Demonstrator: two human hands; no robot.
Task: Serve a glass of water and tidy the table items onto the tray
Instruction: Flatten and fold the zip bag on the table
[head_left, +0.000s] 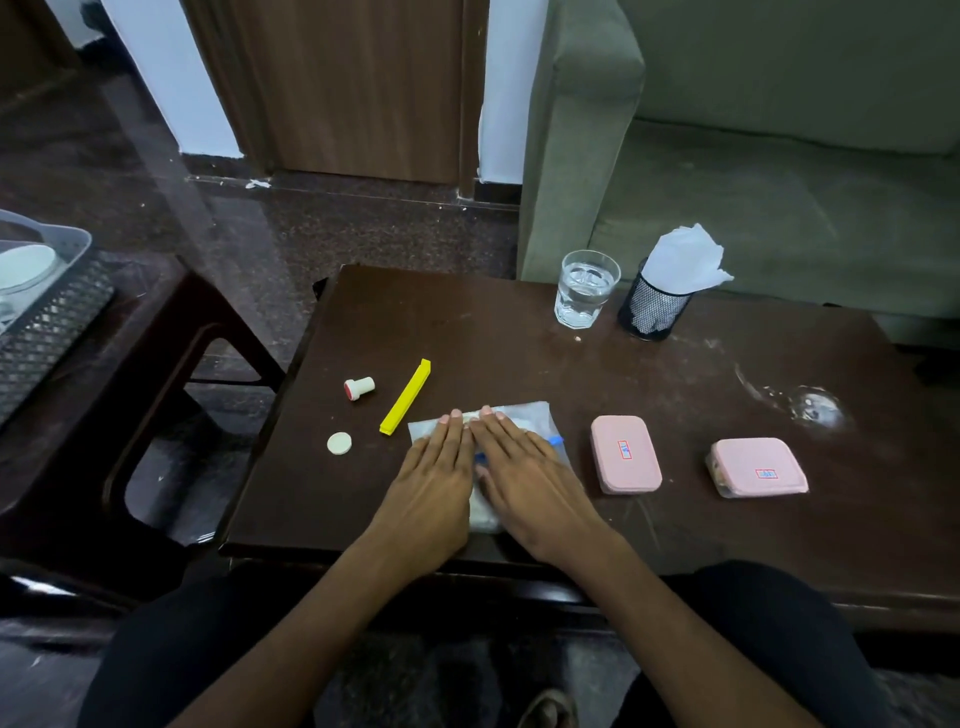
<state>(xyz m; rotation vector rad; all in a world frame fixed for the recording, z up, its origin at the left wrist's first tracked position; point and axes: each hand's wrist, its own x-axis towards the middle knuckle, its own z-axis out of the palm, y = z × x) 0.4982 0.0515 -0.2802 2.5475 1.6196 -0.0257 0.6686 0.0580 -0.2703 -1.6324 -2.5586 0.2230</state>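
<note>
Dark wooden surface (675, 395) | my left hand (434, 467) and right hand (524, 467) flat, fingers straight, pressing plastic bag (524, 415) | step: tidying | next: grip bag, carry toward tray (52, 312) left of glass (584, 288)

Single head view, looking forward and down, close over brown table (675, 415)

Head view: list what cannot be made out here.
- Clear plastic bag: contents hidden; left hand and right hand lie flat over it.
- Two pink boxes: lids on, insides unseen; red labels too small to read.
- Grey tray: cut off by the left edge.
- Mesh holder: white tissue fills it, so anything under it is hidden.
</note>
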